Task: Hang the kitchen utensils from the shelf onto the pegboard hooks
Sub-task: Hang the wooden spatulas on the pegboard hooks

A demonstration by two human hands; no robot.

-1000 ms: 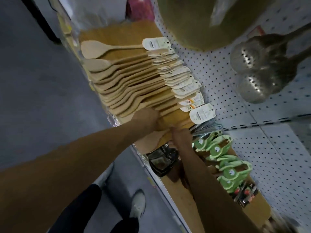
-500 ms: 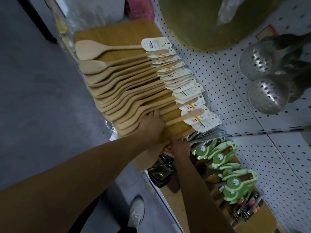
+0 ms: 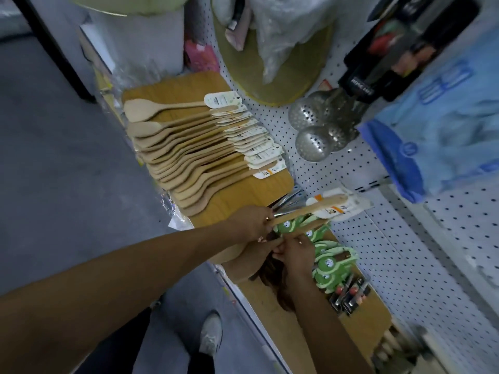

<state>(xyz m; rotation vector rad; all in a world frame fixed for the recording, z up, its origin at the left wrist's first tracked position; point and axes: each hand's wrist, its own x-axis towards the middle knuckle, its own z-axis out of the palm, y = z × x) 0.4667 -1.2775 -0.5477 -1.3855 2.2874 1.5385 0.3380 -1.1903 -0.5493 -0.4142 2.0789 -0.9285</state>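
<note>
Both hands' grip (image 3: 272, 236) has lifted two wooden spoons (image 3: 307, 211) off shelf (image 3: 243, 193).

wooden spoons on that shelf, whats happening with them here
A person is sorting wooden kitchen utensils at a shop shelf. The left hand grips the handles of a few wooden spoons, lifted off the shelf with their card tags pointing at the pegboard. The right hand holds the bunch lower down. A long row of spoons lies on the shelf, and metal skimmers hang on the pegboard.
</note>
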